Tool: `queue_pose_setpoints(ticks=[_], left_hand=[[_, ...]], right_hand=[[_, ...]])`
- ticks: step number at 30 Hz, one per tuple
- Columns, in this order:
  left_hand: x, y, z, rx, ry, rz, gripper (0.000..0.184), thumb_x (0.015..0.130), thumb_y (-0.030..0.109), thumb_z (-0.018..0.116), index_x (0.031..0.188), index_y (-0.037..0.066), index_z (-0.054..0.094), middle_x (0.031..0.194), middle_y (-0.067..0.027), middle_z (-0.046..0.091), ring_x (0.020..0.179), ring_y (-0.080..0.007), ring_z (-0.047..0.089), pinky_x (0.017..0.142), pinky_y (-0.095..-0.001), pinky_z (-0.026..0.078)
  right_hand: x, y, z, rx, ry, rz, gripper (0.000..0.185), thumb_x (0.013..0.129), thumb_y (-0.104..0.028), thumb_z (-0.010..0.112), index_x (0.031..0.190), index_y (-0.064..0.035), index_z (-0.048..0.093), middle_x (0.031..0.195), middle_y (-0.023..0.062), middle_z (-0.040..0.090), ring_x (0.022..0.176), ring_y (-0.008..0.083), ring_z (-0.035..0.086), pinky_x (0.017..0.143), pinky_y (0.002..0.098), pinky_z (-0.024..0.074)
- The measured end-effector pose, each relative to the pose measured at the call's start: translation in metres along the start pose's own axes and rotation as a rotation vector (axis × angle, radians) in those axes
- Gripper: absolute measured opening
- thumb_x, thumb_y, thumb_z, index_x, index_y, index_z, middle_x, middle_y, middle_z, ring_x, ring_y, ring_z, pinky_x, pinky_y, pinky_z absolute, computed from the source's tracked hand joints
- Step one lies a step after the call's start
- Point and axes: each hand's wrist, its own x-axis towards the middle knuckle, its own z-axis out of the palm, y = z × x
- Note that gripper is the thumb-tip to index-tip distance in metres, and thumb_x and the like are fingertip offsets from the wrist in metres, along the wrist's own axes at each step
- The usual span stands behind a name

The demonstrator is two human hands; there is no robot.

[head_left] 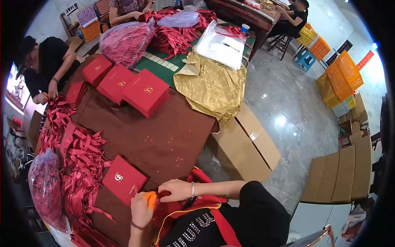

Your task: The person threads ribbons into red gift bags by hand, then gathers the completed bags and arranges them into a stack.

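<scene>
the left hand (140, 210) is clamped on an orange item (151, 200) at the near edge of the red box (123, 181). the right hand (177, 190) is located to the right of the box, fingers bent; whether they grip anything cannot be determined. red ribbons (84, 173) lie to the left of the box.

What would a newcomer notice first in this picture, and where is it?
Probably the heap of red ribbons along the left side of the brown-covered table. Next come the red boxes with gold emblems toward its far side, and the crumpled gold sheet by its right corner. Another red box lies just beyond the left hand.
</scene>
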Motion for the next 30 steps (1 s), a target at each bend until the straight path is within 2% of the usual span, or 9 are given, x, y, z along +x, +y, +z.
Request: queue_pose_setpoints(ticks=[2, 4, 11, 13, 17, 20, 22, 25, 30], left_hand=[[0.006, -0.01, -0.005, -0.223, -0.052, -0.069, 0.016, 0.081, 0.012, 0.058, 0.09, 0.003, 0.067, 0.083, -0.0185, 0.064, 0.075, -0.0359, 0.061, 0.064, -0.0411, 0.048], [0.014, -0.013, -0.01, -0.209, -0.199, -0.127, 0.017, 0.082, 0.015, 0.057, 0.09, 0.004, 0.067, 0.082, -0.0182, 0.064, 0.074, -0.0344, 0.062, 0.063, -0.0405, 0.048], [0.03, -0.014, -0.016, -0.077, -0.426, -0.081, 0.019, 0.082, 0.018, 0.057, 0.09, 0.003, 0.066, 0.075, -0.019, 0.063, 0.071, -0.0327, 0.063, 0.063, -0.0384, 0.049], [0.035, -0.017, -0.019, -0.221, -0.535, -0.186, 0.02, 0.081, 0.018, 0.057, 0.089, 0.002, 0.066, 0.075, -0.0179, 0.064, 0.069, -0.0297, 0.064, 0.062, -0.037, 0.048], [0.043, -0.025, -0.019, -0.274, -0.528, -0.163, 0.023, 0.08, 0.021, 0.058, 0.09, 0.002, 0.066, 0.073, -0.0162, 0.064, 0.066, -0.0268, 0.064, 0.061, -0.0359, 0.048], [0.042, -0.026, -0.018, -0.113, -0.508, -0.129, 0.026, 0.079, 0.025, 0.061, 0.091, 0.002, 0.067, 0.072, -0.0156, 0.065, 0.067, -0.0258, 0.064, 0.061, -0.0355, 0.048], [0.042, -0.021, -0.022, -0.105, -0.549, -0.263, 0.029, 0.078, 0.028, 0.062, 0.091, 0.003, 0.068, 0.074, -0.0159, 0.065, 0.07, -0.0264, 0.064, 0.064, -0.0356, 0.049], [0.036, -0.03, -0.018, -0.115, -0.53, -0.276, 0.029, 0.077, 0.028, 0.063, 0.089, 0.002, 0.069, 0.074, -0.0159, 0.065, 0.071, -0.0258, 0.064, 0.065, -0.0352, 0.049], [0.033, -0.029, -0.018, -0.238, -0.507, -0.268, 0.022, 0.077, 0.02, 0.065, 0.087, 0.0, 0.069, 0.075, -0.0139, 0.066, 0.069, -0.0198, 0.063, 0.063, -0.0312, 0.048]], right_hand=[[0.001, -0.002, 0.005, -0.042, 0.008, 0.013, 0.036, 0.079, -0.036, 0.063, 0.094, -0.0047, 0.058, 0.091, 0.0153, 0.061, 0.085, 0.0345, 0.06, 0.071, 0.0426, 0.0473], [0.002, -0.005, 0.008, -0.087, 0.019, 0.022, 0.037, 0.078, -0.039, 0.063, 0.093, -0.0053, 0.058, 0.09, 0.0146, 0.061, 0.085, 0.0343, 0.06, 0.071, 0.0428, 0.047], [0.0, -0.011, 0.011, -0.102, 0.043, 0.096, 0.031, 0.077, -0.037, 0.062, 0.091, -0.009, 0.058, 0.088, 0.0112, 0.06, 0.085, 0.0332, 0.06, 0.068, 0.0445, 0.0466], [-0.001, -0.012, 0.01, -0.101, 0.044, 0.103, 0.03, 0.077, -0.036, 0.061, 0.092, -0.0099, 0.058, 0.089, 0.011, 0.061, 0.086, 0.0331, 0.06, 0.069, 0.0452, 0.0472], [-0.001, -0.015, 0.009, -0.09, 0.049, 0.09, 0.026, 0.075, -0.03, 0.062, 0.091, -0.0109, 0.058, 0.088, 0.0105, 0.061, 0.086, 0.0327, 0.06, 0.068, 0.0455, 0.0468], [-0.002, -0.015, 0.012, -0.095, 0.058, 0.08, 0.023, 0.075, -0.026, 0.063, 0.091, -0.0108, 0.057, 0.087, 0.01, 0.06, 0.085, 0.0324, 0.06, 0.067, 0.0449, 0.0466], [-0.002, -0.014, 0.014, -0.104, 0.063, 0.071, 0.022, 0.076, -0.025, 0.063, 0.091, -0.0105, 0.057, 0.087, 0.0098, 0.059, 0.085, 0.0323, 0.059, 0.067, 0.0444, 0.0465], [-0.004, -0.009, 0.017, -0.087, 0.082, 0.035, 0.02, 0.076, -0.023, 0.062, 0.091, -0.0102, 0.057, 0.087, 0.0094, 0.058, 0.085, 0.032, 0.059, 0.066, 0.0438, 0.0463], [-0.003, -0.004, 0.024, -0.1, 0.127, -0.013, 0.017, 0.078, -0.022, 0.06, 0.09, -0.0101, 0.055, 0.084, 0.009, 0.054, 0.081, 0.0313, 0.058, 0.065, 0.0428, 0.0457]])
